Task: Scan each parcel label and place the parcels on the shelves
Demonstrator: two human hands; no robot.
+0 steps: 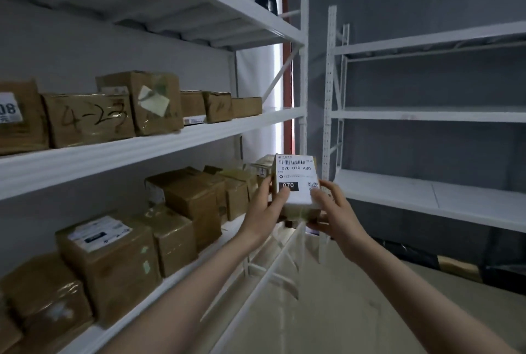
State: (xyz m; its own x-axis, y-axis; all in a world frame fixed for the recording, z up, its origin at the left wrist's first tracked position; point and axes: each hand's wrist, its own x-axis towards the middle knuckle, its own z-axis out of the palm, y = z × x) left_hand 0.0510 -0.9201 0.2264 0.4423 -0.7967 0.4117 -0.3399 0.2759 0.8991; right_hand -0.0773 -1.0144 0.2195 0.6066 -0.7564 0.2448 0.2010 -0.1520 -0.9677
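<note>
— Head view: where's the labelled parcel (296, 183)?
— Just off the end of the white shelf rack (176, 140), gripped by both hands, left hand (266, 210) and right hand (337, 212), thumbs on its label.

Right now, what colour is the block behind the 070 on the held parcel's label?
Black, head view.

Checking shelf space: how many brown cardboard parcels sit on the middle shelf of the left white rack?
6 in a row, left to right: frame-cut box, box handwritten 4-23, taller box, then three small boxes. More may hide behind.
</note>
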